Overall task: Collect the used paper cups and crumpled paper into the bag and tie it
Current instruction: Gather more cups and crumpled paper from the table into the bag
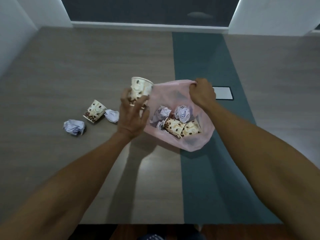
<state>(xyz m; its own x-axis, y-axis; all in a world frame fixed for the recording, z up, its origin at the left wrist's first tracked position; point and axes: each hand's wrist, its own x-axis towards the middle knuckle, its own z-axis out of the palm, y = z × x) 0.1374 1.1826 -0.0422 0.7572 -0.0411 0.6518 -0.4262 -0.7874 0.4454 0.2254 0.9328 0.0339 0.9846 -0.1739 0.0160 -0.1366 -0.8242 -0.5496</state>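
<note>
A thin pink plastic bag (pixel 195 141) lies open on the table, and my right hand (pixel 201 94) pinches its far rim and holds it up. Inside it lie two coffee-bean paper cups (pixel 174 128) on their sides and two crumpled paper balls (pixel 182 113). My left hand (pixel 132 116) grips a third cup (pixel 140 90) by its base, just left of the bag's mouth. Left of that hand, a tipped cup (pixel 94 113) rests on the table between a paper ball (pixel 112 115) and another paper ball (pixel 74 126).
The wooden table (pixel 69 75) has a dark teal strip (pixel 207 66) running front to back under the bag. A white rectangular plate (pixel 223 93) sits in the strip behind my right hand. White walls and a dark panel stand beyond the far edge.
</note>
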